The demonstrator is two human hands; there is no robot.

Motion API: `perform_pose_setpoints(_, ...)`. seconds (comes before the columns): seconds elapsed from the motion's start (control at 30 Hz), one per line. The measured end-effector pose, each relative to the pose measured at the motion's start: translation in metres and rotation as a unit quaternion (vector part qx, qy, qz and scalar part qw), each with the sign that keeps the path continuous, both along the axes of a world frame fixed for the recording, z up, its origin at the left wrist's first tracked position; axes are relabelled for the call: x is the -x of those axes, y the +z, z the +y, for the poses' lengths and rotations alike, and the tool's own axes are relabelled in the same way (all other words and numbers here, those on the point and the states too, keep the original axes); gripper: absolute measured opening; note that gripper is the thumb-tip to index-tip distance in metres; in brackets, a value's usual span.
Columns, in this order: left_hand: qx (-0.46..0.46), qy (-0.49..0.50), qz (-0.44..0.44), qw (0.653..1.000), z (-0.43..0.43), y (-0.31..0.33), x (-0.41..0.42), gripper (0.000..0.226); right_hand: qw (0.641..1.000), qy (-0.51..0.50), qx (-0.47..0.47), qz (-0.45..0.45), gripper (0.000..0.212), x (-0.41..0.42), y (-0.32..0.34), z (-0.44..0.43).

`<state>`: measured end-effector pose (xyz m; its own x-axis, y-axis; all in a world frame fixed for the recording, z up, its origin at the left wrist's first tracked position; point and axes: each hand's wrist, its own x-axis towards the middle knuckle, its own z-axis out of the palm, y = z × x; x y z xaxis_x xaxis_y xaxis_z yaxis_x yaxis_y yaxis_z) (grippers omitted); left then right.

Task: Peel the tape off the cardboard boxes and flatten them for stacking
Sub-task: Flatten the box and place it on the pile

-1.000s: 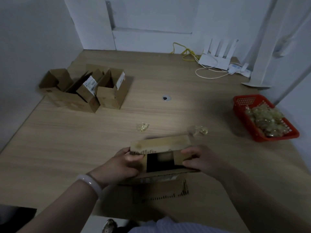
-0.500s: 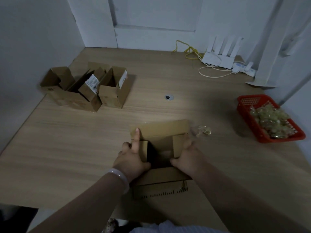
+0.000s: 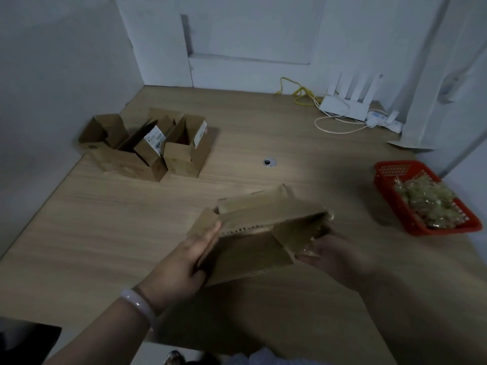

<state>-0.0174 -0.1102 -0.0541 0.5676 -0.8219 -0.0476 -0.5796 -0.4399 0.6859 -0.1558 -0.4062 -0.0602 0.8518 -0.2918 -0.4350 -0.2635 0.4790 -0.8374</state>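
- Flattening in hand, by the look: left hand (image 3: pixel 189 256) with fingers (image 3: pixel 210 233) straight and together, flat against the left end of the cardboard box (image 3: pixel 250 248).
- Blurred right hand (image 3: pixel 337 254) at the right-end flap; curled or straight, cannot tell.
- Held tilted between both hands, toward the near edge of the bench (image 3: pixel 105 233).
- Next, probably: pressing the walls flat, checking for leftover tape.

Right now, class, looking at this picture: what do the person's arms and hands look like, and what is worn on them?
The left forearm and right forearm are bare, no sleeves in view. The left wrist carries a pale, smooth, rounded bangle, whitish and glossy. The left hand and the right hand wear no gloves; no ring or watch shows, though the right hand is blurred.
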Motion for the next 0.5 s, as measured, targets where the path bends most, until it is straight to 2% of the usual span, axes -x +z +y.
perform_pose_setpoints(0.07,-0.063,-0.051,-0.078,0.994,0.007,-0.009,0.004,0.092,0.993,-0.028,-0.112,-0.008,0.054,0.005,-0.004,-0.012)
perform_pose_setpoints(0.13,-0.12,-0.087,-0.135,0.98,0.013,-0.02,0.008,0.087,0.99,-0.049,-0.125,0.036,0.05,0.007,-0.011,-0.018)
perform_pose_setpoints(0.2,-0.163,-0.102,-0.166,0.967,0.018,-0.029,0.013,0.072,0.991,-0.037,-0.064,0.11,0.05,0.008,-0.023,-0.014)
perform_pose_setpoints(0.3,-0.199,-0.127,-0.186,0.954,0.029,-0.033,0.022,0.063,0.984,-0.029,0.036,0.173,0.029,0.013,-0.045,0.003)
perform_pose_setpoints(0.33,-0.215,-0.137,-0.197,0.947,0.034,-0.036,0.024,0.06,0.98,-0.022,0.061,0.188,0.029,0.016,-0.054,0.008)
perform_pose_setpoints(0.4,-0.225,-0.134,-0.209,0.942,0.045,-0.048,0.029,0.059,0.974,-0.002,0.085,0.21,0.035,0.021,-0.073,0.019)
perform_pose_setpoints(0.5,-0.246,-0.094,-0.165,0.95,0.062,-0.074,0.033,0.071,0.959,0.008,0.143,0.245,0.034,0.027,-0.097,0.038)
